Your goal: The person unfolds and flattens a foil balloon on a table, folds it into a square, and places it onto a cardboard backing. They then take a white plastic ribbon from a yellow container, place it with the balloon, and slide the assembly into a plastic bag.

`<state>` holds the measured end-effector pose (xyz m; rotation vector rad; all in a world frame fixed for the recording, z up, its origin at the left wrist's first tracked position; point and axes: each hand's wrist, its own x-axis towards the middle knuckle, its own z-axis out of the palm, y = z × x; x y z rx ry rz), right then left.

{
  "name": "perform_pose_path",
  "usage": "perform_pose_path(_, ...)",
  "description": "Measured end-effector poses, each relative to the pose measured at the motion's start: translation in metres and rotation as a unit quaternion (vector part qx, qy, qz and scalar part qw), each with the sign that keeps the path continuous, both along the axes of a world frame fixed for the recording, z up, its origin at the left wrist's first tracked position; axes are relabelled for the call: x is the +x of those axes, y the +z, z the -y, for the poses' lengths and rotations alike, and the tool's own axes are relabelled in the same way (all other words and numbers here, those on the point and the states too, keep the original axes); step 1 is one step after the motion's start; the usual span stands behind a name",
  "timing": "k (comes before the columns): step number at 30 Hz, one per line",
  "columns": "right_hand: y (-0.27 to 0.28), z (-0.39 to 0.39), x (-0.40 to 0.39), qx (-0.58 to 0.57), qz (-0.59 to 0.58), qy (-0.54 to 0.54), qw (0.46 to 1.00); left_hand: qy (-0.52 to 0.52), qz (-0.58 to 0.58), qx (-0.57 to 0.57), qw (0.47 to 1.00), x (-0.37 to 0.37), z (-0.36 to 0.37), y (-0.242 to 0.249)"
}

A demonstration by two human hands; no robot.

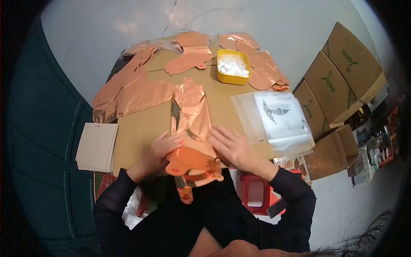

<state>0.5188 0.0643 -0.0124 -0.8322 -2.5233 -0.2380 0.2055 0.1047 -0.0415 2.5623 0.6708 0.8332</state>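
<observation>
A flat, shiny copper-coloured foil balloon (192, 107) lies lengthwise before me, its near part folded over. This folded end (192, 160) and a narrow foil tail (186, 195) overhang the table's front edge. My left hand (160, 150) rests against the foil's left edge, fingers extended onto it; its underside is hidden. My right hand (235, 150) lies flat along the right edge with its fingers stretched out, touching the foil.
More flat copper foil balloons (141, 94) lie on the cardboard-covered table (137, 137). A yellow tub (234, 78) holds white pieces. Printed clear plastic bags (280, 113) lie right, a stack of pale cards (96, 145) left. Cardboard boxes (329, 81) stand at right, a red stool (254, 195) below.
</observation>
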Motion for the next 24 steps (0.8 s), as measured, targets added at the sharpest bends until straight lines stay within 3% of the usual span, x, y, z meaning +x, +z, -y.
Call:
perform_pose_path(8, -0.015, -0.011, -0.019, -0.003, 0.036, 0.072, 0.997, 0.035, -0.076, 0.083, 0.993, -0.002, 0.02, 0.003)
perform_pose_path(11, -0.018, -0.009, -0.02, -0.013, 0.024, 0.064, 0.998, 0.047, -0.034, 0.093, 0.994, 0.0, 0.021, -0.003)
perform_pose_path(19, -0.024, -0.005, -0.018, -0.052, -0.025, 0.038, 0.998, 0.066, 0.056, 0.007, 0.996, 0.002, 0.015, -0.001)
perform_pose_path(23, -0.024, -0.006, -0.018, -0.111, -0.106, 0.023, 0.988, 0.06, 0.089, -0.049, 0.993, 0.001, 0.007, 0.006)
perform_pose_path(24, -0.029, -0.007, -0.018, -0.139, -0.137, 0.007, 0.981, 0.106, 0.13, -0.166, 0.972, 0.0, 0.004, -0.006)
